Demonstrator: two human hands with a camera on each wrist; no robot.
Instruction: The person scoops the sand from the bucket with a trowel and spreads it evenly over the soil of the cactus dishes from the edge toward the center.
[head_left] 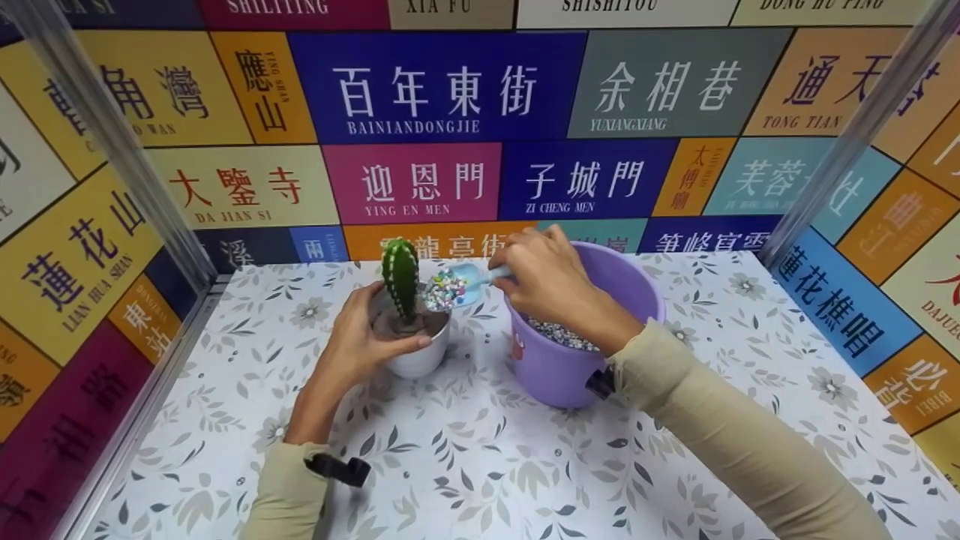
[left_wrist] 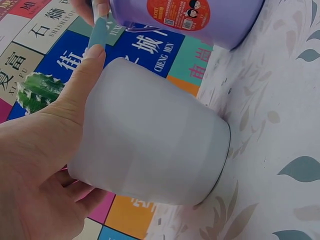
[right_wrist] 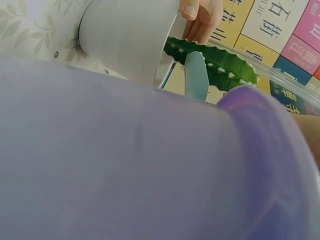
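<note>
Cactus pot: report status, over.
Left hand holds white cactus pot. Right hand holds blue scoop of pebbles over pot. Purple bucket beside; nothing in the way.

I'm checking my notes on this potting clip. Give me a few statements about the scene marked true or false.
1. The left hand grips the white pot. True.
2. The scoop is empty. False: it carries coloured pebbles.
3. The right hand holds the scoop over the white pot's rim. True.
4. The purple bucket lies on its side. False: it stands upright, pebbles inside.
5. The cactus grows in the bucket. False: it stands in the white pot.
</note>
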